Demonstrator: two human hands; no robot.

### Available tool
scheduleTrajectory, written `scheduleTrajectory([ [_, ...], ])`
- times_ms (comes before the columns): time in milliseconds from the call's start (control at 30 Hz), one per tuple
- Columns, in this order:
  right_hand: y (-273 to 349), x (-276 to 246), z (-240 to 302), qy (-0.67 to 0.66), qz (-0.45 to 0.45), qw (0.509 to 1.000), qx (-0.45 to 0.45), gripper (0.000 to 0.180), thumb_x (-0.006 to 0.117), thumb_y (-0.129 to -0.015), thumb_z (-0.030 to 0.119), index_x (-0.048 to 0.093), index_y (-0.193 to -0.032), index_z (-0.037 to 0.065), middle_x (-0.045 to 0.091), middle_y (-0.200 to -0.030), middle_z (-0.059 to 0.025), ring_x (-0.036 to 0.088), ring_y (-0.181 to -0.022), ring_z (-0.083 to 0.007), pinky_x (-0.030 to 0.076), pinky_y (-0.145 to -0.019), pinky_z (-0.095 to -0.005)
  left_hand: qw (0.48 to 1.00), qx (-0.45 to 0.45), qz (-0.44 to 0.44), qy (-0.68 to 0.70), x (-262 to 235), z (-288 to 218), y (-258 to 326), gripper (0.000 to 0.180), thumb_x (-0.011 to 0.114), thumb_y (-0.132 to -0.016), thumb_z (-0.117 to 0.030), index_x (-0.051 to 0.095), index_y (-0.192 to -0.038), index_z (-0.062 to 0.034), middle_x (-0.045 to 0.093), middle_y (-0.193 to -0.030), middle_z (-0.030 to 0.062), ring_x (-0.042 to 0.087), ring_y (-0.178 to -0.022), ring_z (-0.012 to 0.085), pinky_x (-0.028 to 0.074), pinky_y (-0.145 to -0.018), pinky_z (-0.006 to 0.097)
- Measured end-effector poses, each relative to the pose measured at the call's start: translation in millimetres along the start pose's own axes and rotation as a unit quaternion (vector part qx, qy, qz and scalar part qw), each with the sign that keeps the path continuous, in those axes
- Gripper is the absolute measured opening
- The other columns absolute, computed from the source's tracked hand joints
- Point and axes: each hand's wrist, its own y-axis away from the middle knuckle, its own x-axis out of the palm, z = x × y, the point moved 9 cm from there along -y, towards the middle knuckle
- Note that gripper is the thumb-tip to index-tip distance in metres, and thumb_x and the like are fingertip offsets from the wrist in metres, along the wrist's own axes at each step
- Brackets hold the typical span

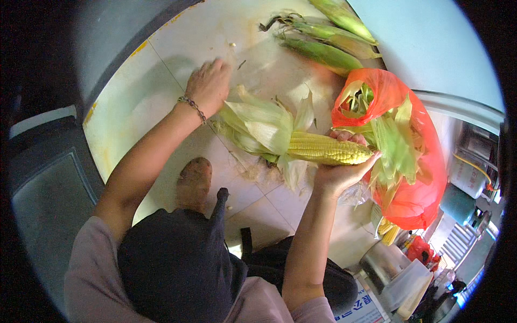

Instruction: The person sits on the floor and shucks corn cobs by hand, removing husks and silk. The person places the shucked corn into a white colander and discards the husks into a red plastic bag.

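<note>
An ear of corn [329, 149] lies across the middle with its yellow kernels bare at the right end. Its pale green husk [264, 126] is peeled back and spread to the left. My right hand [342, 171] is closed around the bare cob near its tip, the fingers partly hidden behind it. My left hand [209, 86] is raised just beyond the husk's left end, its back toward me. Its fingers are blurred and turned away, so whether they pinch anything is hidden.
A red plastic bag [425, 183] full of husks stands right of my right hand. Several unpeeled ears [323, 54] lie at the far right. Peeled cobs [389, 231] sit below the bag, by a metal pot [383, 258]. Corn silk [256, 172] litters the tiled floor [253, 210].
</note>
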Motion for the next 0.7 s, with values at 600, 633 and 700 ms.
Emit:
scheduleTrajectory([
  [600,12,-6,0,0.011,-0.050,0.998,-0.026,0.051,0.030,-0.095,0.052,0.053,-0.102,0.007,0.055,-0.099,-0.0060,0.052,-0.097,-0.0193,0.040,-0.090,-0.0351,0.618,0.147,0.034,0.772,-21,-187,30,0.024,0.061,-0.087,-0.009,0.064,-0.110,-0.0036,0.065,-0.110,0.0082,0.059,-0.100,0.0125,0.046,-0.090,0.027],
  [633,13,-6,-1,0.006,-0.048,0.999,-0.023,0.051,0.030,-0.095,0.052,0.053,-0.101,0.007,0.055,-0.099,-0.0061,0.052,-0.097,-0.0194,0.040,-0.090,-0.0350,0.630,0.123,0.055,0.765,-18,-185,29,0.022,0.060,-0.087,-0.010,0.065,-0.108,-0.0027,0.066,-0.107,0.0082,0.060,-0.098,0.0127,0.046,-0.089,0.027],
  [700,16,-4,-3,0.011,-0.055,0.998,-0.019,0.052,0.030,-0.095,0.053,0.053,-0.100,0.007,0.055,-0.098,-0.0061,0.052,-0.096,-0.0197,0.040,-0.089,-0.0346,0.651,0.076,0.097,0.749,-13,-182,27,0.021,0.060,-0.088,-0.012,0.066,-0.104,-0.0008,0.067,-0.100,0.0083,0.062,-0.093,0.0130,0.047,-0.088,0.027],
])
